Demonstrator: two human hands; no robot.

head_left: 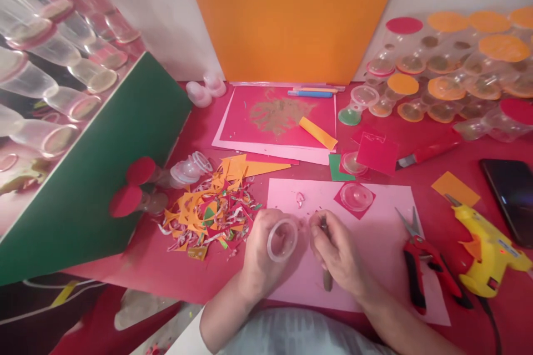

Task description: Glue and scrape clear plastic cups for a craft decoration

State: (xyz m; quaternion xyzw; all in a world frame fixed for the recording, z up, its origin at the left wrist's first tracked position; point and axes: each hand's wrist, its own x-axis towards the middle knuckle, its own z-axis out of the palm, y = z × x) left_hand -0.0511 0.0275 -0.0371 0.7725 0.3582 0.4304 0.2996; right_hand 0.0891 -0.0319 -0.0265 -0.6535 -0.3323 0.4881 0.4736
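Note:
My left hand (pixel 264 249) is wrapped round a clear plastic cup (pixel 283 240), its round mouth tilted up toward me. My right hand (pixel 337 249) is closed round a slim tool with a dark handle (pixel 327 280), the handle's end sticking out below the fingers. The tool's working end is hidden at the cup's far side, so its kind cannot be made out. Both hands are close together above a pink sheet (pixel 375 277). Small pink scraps (pixel 300 199) lie on the sheet just beyond them. Past my right hand, a clear cup lid or base (pixel 356 197) rests on a red square.
A pile of paper scraps (pixel 212 211) lies left, near a green board (pixel 125 150). Red-handled snips (pixel 428 266), a yellow glue gun (pixel 485 249) and a black phone (pixel 510 197) are on the right. Joined plastic cups (pixel 445 89) stand at back right.

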